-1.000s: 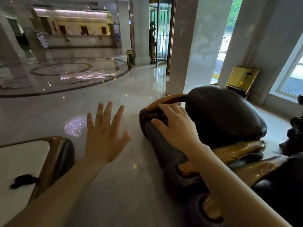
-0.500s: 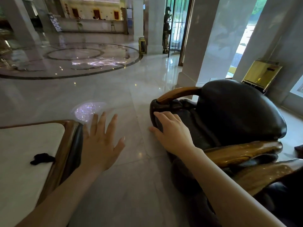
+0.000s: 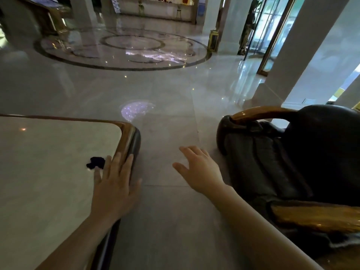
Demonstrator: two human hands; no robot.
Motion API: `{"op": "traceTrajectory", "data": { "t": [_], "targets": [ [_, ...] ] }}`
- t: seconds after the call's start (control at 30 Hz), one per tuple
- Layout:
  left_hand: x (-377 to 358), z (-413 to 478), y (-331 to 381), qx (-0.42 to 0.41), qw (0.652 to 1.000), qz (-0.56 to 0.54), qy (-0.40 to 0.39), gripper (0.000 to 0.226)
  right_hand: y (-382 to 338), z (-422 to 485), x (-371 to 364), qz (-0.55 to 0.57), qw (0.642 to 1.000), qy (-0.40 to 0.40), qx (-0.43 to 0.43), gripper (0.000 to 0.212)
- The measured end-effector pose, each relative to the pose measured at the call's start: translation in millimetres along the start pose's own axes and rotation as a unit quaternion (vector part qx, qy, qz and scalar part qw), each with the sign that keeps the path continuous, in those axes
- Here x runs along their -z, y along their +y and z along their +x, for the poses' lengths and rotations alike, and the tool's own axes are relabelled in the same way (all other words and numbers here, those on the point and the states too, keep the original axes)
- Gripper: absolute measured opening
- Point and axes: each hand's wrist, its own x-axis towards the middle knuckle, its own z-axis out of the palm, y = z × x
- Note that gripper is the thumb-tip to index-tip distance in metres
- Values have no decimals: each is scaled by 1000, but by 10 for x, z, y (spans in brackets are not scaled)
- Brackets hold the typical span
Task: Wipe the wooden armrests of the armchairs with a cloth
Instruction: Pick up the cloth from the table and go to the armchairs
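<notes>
A small dark cloth (image 3: 96, 162) lies crumpled on the white marble table (image 3: 48, 172), close to its right edge. My left hand (image 3: 115, 186) hovers flat over that edge, fingers spread, its fingertips just beside the cloth. My right hand (image 3: 198, 170) is open in the air above the floor, left of the dark leather armchair (image 3: 311, 152). The chair's far wooden armrest (image 3: 257, 112) curves along its top. Its near wooden armrest (image 3: 315, 217) lies at the lower right. Neither hand holds anything.
Polished marble floor (image 3: 165, 94) stretches ahead with a round inlay (image 3: 124, 49). A white pillar (image 3: 303, 55) stands behind the armchair, and glass doors (image 3: 266, 26) are at the back right. A gap of floor separates table and chair.
My right hand has come off the armchair's armrest and now hangs over the floor. My left hand has moved left over the table edge toward the cloth. The view has turned left.
</notes>
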Motion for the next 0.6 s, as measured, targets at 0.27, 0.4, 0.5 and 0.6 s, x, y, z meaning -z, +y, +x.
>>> {"op": "traceTrajectory", "data": {
  "t": [0.27, 0.4, 0.5, 0.6],
  "targets": [
    [-540, 288, -973, 109, 992, 25, -65, 82, -353, 1099, -1034, 15, 988, -126, 87, 56],
    [-970, 497, -1440, 178, 979, 43, -92, 77, -497, 1773, -1791, 40, 970, -205, 123, 60],
    [-1303, 651, -1773, 236, 965, 45, -107, 82, -625, 2188, -2401, 50, 956, -251, 142, 60],
    [-1704, 806, -2156, 268, 954, 37, -130, 79, -771, 2549, -3095, 57, 940, -301, 147, 61]
  ]
}}
